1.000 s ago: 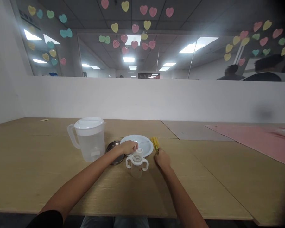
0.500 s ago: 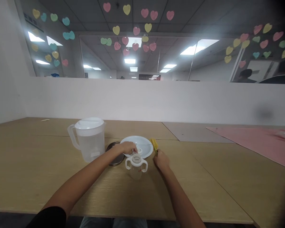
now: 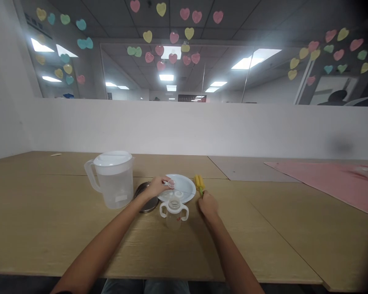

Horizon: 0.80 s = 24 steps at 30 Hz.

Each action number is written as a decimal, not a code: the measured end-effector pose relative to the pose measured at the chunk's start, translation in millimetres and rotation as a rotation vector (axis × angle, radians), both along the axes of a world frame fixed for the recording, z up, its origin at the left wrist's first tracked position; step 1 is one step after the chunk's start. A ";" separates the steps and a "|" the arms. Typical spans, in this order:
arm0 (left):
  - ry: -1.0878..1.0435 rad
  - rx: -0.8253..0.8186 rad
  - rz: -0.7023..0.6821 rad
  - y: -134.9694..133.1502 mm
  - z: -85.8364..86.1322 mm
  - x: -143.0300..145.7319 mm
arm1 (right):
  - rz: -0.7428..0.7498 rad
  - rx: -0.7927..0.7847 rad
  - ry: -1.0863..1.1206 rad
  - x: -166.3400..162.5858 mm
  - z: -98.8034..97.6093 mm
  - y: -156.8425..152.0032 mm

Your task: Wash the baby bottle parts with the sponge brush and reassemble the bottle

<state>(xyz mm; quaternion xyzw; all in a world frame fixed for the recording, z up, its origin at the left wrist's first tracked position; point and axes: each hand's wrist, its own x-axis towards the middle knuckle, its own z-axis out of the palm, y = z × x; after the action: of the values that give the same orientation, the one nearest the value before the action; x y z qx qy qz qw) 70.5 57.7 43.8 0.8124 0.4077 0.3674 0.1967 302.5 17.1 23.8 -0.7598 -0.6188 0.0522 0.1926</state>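
At the bottle's (image 3: 173,219) eleven o'clock, left hand (image 3: 155,187) pinches clear cap (image 3: 171,184).
Right hand (image 3: 208,204), two o'clock, grips brush (image 3: 198,182); clear cap seems light, slippery, best held by edge.

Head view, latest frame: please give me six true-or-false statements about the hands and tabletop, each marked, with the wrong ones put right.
1. The right hand holds a yellow-headed tool by its green handle. True.
2. The metal dish lies between the pitcher and the plate. True.
3. The left hand grips the pitcher's handle. False: it holds a small clear piece.
4. The two-handled bottle stands upright. True.
5. That bottle is capped. False: its mouth is open.
6. The pink sheet covers the table's left end. False: it lies at the right.
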 end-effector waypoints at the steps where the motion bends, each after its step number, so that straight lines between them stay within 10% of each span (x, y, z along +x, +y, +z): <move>1: -0.125 -0.014 0.051 -4.8 -2.5 0.1 | -0.002 0.016 0.001 -0.5 1.7 -1.7; 7: -0.637 -0.137 0.151 -26.3 -12.2 7.3 | -0.039 0.220 0.107 -2.3 9.7 -10.8; 13: -0.471 0.009 0.220 -41.9 -15.7 5.7 | 0.113 0.732 0.221 -11.4 6.8 -15.1; 18: -0.265 0.204 0.263 -47.8 -25.4 2.6 | 0.384 0.730 0.032 -19.0 0.7 -19.1; 24: -0.297 0.168 0.360 -43.9 -37.5 4.8 | 0.376 0.615 -0.120 -23.1 -0.6 -18.7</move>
<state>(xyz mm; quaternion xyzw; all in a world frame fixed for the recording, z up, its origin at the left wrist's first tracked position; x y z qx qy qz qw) 75.3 13.8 6.3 0.6773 0.4806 0.5445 0.1178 279.4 -1.5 23.2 -0.5411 -0.7446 -0.1466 0.3623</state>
